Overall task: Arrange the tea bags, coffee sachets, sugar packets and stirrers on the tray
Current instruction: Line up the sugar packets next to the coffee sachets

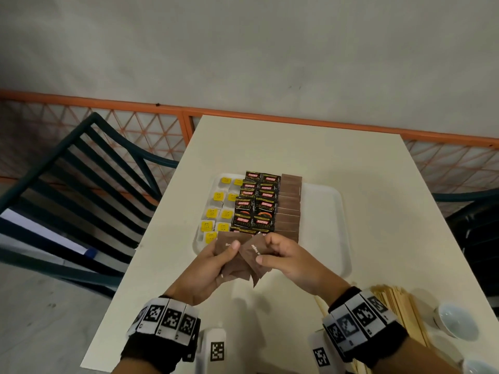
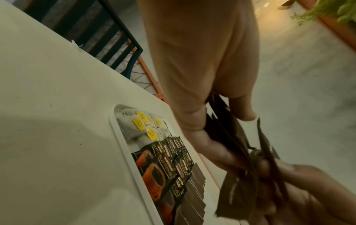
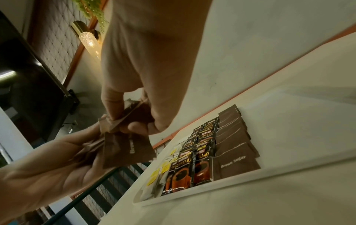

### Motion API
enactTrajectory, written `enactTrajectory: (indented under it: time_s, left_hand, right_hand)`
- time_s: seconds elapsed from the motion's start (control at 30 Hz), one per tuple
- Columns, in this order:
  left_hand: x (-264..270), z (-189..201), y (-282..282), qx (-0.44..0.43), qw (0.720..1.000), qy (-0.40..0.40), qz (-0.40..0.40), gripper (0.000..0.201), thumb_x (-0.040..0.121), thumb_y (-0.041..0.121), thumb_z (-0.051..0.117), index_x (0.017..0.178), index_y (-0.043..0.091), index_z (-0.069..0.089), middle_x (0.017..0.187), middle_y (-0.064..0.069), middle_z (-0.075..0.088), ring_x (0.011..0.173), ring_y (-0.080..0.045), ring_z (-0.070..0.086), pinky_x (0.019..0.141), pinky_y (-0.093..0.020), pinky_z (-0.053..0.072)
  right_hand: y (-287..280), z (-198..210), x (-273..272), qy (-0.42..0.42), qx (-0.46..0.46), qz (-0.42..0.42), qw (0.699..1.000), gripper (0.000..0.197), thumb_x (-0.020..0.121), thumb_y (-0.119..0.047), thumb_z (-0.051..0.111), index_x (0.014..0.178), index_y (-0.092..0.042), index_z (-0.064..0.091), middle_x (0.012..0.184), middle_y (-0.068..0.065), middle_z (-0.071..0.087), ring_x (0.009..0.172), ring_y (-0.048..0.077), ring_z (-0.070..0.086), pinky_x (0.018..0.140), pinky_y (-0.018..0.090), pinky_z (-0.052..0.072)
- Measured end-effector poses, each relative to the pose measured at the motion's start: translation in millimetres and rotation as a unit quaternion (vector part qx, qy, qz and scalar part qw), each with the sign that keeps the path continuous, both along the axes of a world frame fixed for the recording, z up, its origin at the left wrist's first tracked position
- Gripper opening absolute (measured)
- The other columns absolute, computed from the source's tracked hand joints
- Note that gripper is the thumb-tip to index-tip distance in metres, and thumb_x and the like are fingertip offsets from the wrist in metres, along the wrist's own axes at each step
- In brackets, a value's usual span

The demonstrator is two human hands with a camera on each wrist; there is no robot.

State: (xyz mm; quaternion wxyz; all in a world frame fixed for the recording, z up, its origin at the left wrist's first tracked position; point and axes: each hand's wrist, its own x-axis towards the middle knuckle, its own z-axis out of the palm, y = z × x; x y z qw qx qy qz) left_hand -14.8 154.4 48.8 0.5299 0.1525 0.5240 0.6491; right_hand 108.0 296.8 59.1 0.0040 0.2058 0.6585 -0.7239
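Just above the near edge of the white tray, my left hand grips a fanned stack of brown sugar packets. My right hand pinches one packet at the top of that stack. On the tray lie tea bags with yellow tags at the left, black coffee sachets in the middle and a row of brown sugar packets beside them. The right wrist view shows the held packets and the laid row.
A pile of wooden stirrers lies on the cream table at the near right, beside white cups. The tray's right half is bare. A dark slatted chair stands to the left and an orange lattice rail runs behind.
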Motion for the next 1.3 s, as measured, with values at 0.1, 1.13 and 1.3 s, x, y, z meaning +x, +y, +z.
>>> enactTrajectory:
  time_s: [0.1,1.13,1.3]
  left_hand:
    - [-4.8,-5.3,1.6,0.006,0.999,-0.026,-0.024,0.036,0.081,0.023,0.052,0.116,0.013,0.057,0.099,-0.017,0.071,0.084,-0.027,0.07,0.066,-0.036,0.058]
    - [-29.3,-24.4,-27.5,-0.079,0.994,0.042,0.055,0.02,0.09,0.006,0.05,0.1,0.012,0.066,0.086,-0.01,0.07,0.07,-0.014,0.068,0.055,-0.025,0.052]
    - [-35.2,-25.2,-34.4,-0.077,0.991,0.036,0.099,0.024,0.092,0.01,0.048,0.1,0.016,0.069,0.093,-0.007,0.071,0.075,-0.011,0.067,0.06,-0.024,0.051]
  right_hand:
    - [-1.5,1.4,-3.0,0.027,-0.043,-0.017,0.999,0.018,0.088,0.003,0.052,0.102,-0.01,0.056,0.093,-0.002,0.067,0.085,0.006,0.065,0.071,0.019,0.051]
    - [50.7,-27.5,24.1,-0.078,0.12,-0.303,0.942,0.008,0.093,-0.011,0.051,0.088,-0.015,0.055,0.095,0.012,0.062,0.081,0.023,0.057,0.076,0.034,0.052]
    - [50.0,-36.3,25.5,-0.107,0.042,-0.323,0.94,0.014,0.089,0.001,0.053,0.084,-0.011,0.049,0.095,0.017,0.058,0.08,0.028,0.061,0.075,0.038,0.056]
